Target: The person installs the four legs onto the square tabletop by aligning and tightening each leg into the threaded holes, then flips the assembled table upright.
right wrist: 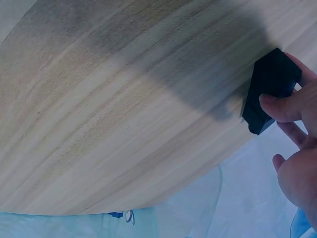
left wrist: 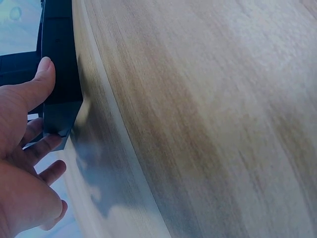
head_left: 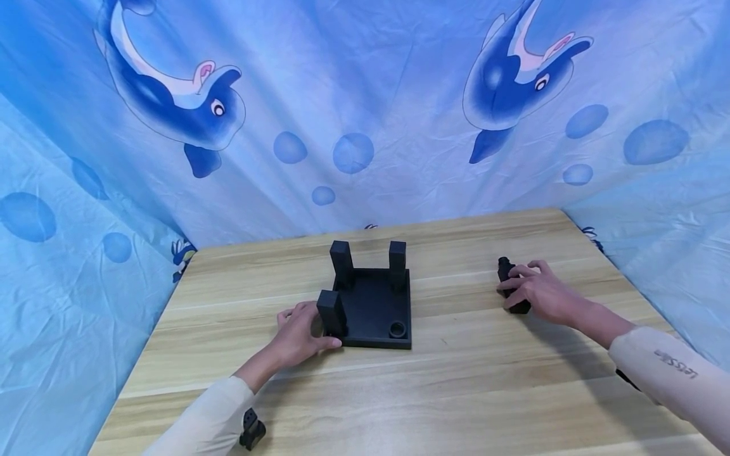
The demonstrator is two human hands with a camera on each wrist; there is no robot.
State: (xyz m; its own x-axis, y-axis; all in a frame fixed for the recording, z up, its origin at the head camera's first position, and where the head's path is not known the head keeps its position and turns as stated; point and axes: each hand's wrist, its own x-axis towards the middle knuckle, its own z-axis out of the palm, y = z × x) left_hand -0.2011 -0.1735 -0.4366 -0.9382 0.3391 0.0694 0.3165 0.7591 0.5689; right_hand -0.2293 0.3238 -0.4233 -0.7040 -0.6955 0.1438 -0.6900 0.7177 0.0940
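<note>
A black square base point(head_left: 373, 304) lies flat on the table, with upright square legs at three corners and a round socket point(head_left: 397, 329) at the near right corner. My left hand point(head_left: 298, 339) grips its near left corner, thumb along the front edge and fingers on the left side. In the left wrist view the thumb presses the dark side of the base point(left wrist: 60, 54). Off to the right, my right hand point(head_left: 544, 294) holds a loose black leg point(head_left: 520, 308) between thumb and fingers. This leg has a narrow stub at its far end and lies on or just above the table.
The wooden table point(head_left: 456, 392) carries all of this. Blue cloth point(head_left: 365, 76) printed with dolphins hangs behind the table and at both sides. A small black device point(head_left: 252, 430) shows at the left sleeve.
</note>
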